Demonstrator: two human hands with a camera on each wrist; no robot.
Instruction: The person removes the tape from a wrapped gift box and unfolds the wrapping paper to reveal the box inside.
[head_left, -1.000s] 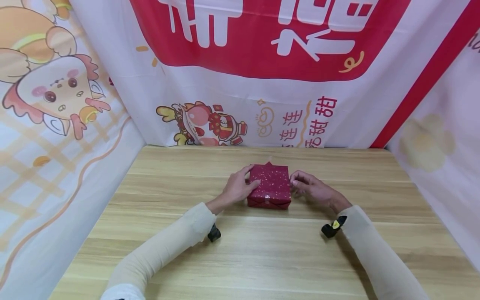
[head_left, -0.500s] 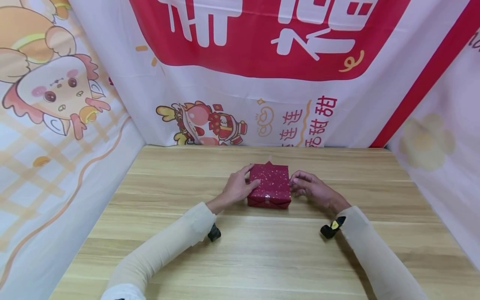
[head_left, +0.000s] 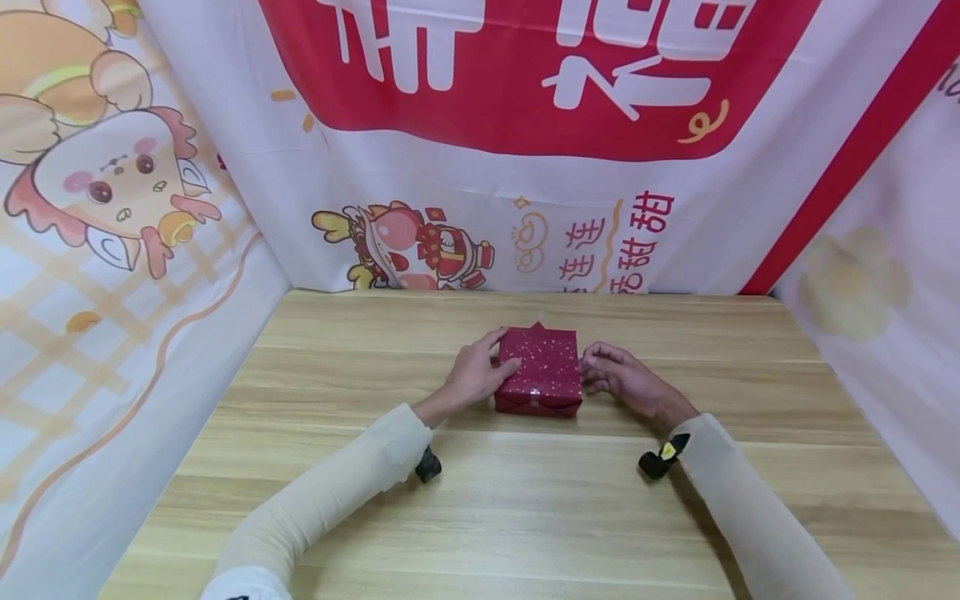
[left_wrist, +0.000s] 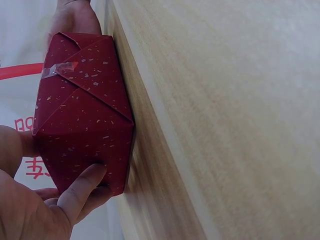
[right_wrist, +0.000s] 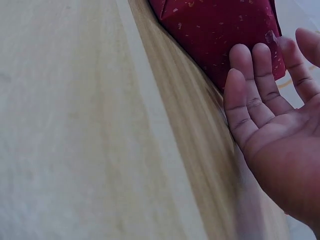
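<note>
A dark red gift-wrapped box (head_left: 538, 360) with pale flecks lies on the wooden table. My left hand (head_left: 472, 375) holds its left side, thumb on the top face and the other fingers along the side. In the left wrist view, clear tape (left_wrist: 58, 69) closes the folded end flap. On the box's right, my right hand (head_left: 624, 377) has its fingers loosely bent at that side. The right wrist view shows those fingers (right_wrist: 242, 57) against or very close to the wrapping, with the index finger by a small bit of clear tape (right_wrist: 270, 37).
The wooden table (head_left: 517, 517) meets a printed cloth (head_left: 480, 183) at the back, and cloth walls stand left and right. A pointed red paper piece (head_left: 538, 326) sticks up at the box's far edge. Black wrist cameras (head_left: 654, 465) hang below both wrists.
The right wrist has shifted slightly to the left, and the right fingers have moved a little at the box's side. The box and my left hand stay in place.
</note>
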